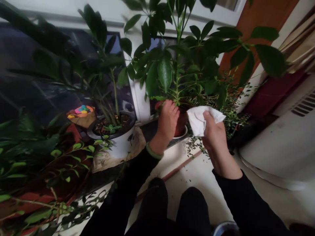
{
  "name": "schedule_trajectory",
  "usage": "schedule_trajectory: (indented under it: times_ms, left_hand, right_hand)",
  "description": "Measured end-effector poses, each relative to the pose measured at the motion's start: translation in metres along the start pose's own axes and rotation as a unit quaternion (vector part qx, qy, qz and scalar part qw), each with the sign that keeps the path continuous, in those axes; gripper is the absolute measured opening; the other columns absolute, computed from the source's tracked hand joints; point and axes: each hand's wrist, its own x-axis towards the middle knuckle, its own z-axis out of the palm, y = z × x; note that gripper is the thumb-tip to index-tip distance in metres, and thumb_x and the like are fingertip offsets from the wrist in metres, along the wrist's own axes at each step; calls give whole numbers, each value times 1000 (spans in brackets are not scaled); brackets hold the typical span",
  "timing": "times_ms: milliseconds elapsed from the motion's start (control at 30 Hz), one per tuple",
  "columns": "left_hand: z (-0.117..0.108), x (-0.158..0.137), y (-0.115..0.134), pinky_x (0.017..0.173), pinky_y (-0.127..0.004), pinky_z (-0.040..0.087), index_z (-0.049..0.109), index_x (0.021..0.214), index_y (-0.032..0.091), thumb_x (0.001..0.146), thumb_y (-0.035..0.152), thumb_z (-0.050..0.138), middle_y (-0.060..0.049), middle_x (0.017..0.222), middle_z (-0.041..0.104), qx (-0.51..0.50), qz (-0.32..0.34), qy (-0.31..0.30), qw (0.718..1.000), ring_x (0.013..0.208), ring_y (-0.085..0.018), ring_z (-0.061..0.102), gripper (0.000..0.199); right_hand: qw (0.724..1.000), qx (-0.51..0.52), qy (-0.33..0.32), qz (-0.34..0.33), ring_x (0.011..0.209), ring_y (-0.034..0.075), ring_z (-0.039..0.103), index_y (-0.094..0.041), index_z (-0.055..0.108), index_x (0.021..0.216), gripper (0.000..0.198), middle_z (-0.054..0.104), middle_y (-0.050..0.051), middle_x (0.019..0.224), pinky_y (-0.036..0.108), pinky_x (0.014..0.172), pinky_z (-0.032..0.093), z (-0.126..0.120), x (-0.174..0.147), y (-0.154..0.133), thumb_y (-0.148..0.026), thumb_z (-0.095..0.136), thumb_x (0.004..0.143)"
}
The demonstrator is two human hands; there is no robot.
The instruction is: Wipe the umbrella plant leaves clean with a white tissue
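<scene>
My right hand (216,134) pinches a folded white cloth (197,119), the thumb pressed on top of it. In front of a reddish-brown flowerpot (181,124), my left hand (168,118) has its fingers curled together at the rim; what they hold, if anything, is hidden. From that pot rises a tall umbrella plant (164,74) with broad, dark green leaves. Its lower stem ends close to the left fingertips. The pot stands on a white saucer (180,136).
Left of the hands is a white pot (123,144) with a leafy plant. Behind it sits a small container of colourful pieces (82,111). Trailing plants (76,157) fill the lower left. A white rounded appliance (283,141) stands right; a blue-rimmed vessel (225,226) shows below.
</scene>
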Motion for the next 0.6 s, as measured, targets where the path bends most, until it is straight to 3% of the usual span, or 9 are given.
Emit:
schedule_trajectory:
  times_ms: [167,267,433,600]
  left_hand:
    - [8,4,8,135,-44,38,54,155,14,112,51,41,-17,164,57,-16,-55,-14,998,160,-28,51,58]
    - [10,10,10,135,-45,39,52,158,15,111,52,42,-16,164,58,-40,-74,-15,996,161,-28,50,61]
    - [8,16,10,129,-43,47,61,145,8,111,54,40,-21,151,67,-41,-72,-17,996,156,-30,55,61]
    - [1,22,10,125,-46,52,71,118,13,112,57,31,-17,117,79,-6,-56,-55,997,145,-30,65,59]
  right_hand:
    - [999,14,-34,-40,92,26,78,-22,75,98,49,81,5,95,43,84,66,15,13,-6,-67,81,80]
    - [987,-79,-21,-139,86,24,74,-22,75,94,40,80,4,93,44,88,63,21,27,-4,-61,79,86]
    - [898,-264,-34,-351,96,27,75,-26,77,101,16,82,8,102,45,95,61,32,46,6,-39,71,97]
    - [837,-327,-137,-417,109,27,78,-25,81,113,29,85,8,119,44,95,60,35,42,17,-14,60,96]
